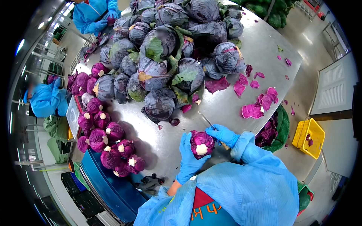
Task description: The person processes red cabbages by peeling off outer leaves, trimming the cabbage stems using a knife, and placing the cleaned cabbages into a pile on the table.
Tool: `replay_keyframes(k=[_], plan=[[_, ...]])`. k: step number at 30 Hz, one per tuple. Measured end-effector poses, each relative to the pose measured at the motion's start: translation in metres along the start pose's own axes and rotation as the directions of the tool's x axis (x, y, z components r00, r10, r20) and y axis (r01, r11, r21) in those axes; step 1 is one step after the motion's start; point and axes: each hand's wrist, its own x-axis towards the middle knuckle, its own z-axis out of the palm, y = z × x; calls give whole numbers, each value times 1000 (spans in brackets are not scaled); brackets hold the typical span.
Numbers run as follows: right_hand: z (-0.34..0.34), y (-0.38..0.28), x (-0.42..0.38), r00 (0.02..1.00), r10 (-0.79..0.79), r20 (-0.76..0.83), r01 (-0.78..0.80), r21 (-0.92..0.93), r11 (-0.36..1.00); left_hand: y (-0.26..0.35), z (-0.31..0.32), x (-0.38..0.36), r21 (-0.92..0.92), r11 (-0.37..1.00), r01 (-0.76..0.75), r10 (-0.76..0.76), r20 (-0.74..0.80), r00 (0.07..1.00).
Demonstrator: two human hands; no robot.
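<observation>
My left hand, in a blue glove, cups a trimmed red cabbage from the left and below. The cabbage's pale cut stem end faces up toward me. On the cabbage's right side my right hand, also gloved, is closed around a knife. Its thin blade points up and left past the fingers, and the end of a wooden handle shows below them. Both hands are close over the front edge of the metal table.
A heap of untrimmed red cabbages covers the table's far side. Trimmed cabbages are piled at left above a blue bin. Loose purple leaves lie at right, near a green leaf-filled basket and yellow crate. Co-workers stand at left.
</observation>
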Motion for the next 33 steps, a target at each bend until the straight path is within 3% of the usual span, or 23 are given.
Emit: replay_keyframes(k=[2, 8, 11, 14, 17, 20, 23, 27, 33], plan=[[1, -5, -6, 1000, 1, -25, -2, -41, 999, 5, 0, -1, 54, 999, 10, -10, 12, 1000], [-13, -1, -4, 974, -181, -135, 85, -524, 847, 16, 3, 5, 47, 999, 25, -27, 35, 999], [-11, 4, -6, 955, -237, -181, 103, -546, 831, 25, 2, 5, 87, 995, 50, -54, 45, 997], [-13, -4, -16, 995, -35, -99, 25, -94, 995, 31, 0, 6, 76, 995, 66, -70, 50, 996], [-19, -10, -13, 1000, 28, 10, -28, -9, 1000, 31, -5, 12, 123, 991, 54, -71, 131, 989], [-14, -5, -10, 1000, -10, 28, 10, 22, 1000, 43, -32, 39, 342, 931, -127, 52, 221, 974], [1, -22, -18, 999, 22, 40, -26, 108, 994, 47, -38, 66, 349, 814, -464, 178, 611, 772], [2, -12, -15, 1000, 26, -12, -20, 354, 935, 28, -33, 66, 305, 870, -387, 175, 542, 822], [11, -1, -23, 979, 48, -196, 40, 420, 907, 31, -20, 49, 405, 858, -315, 153, 383, 911]])
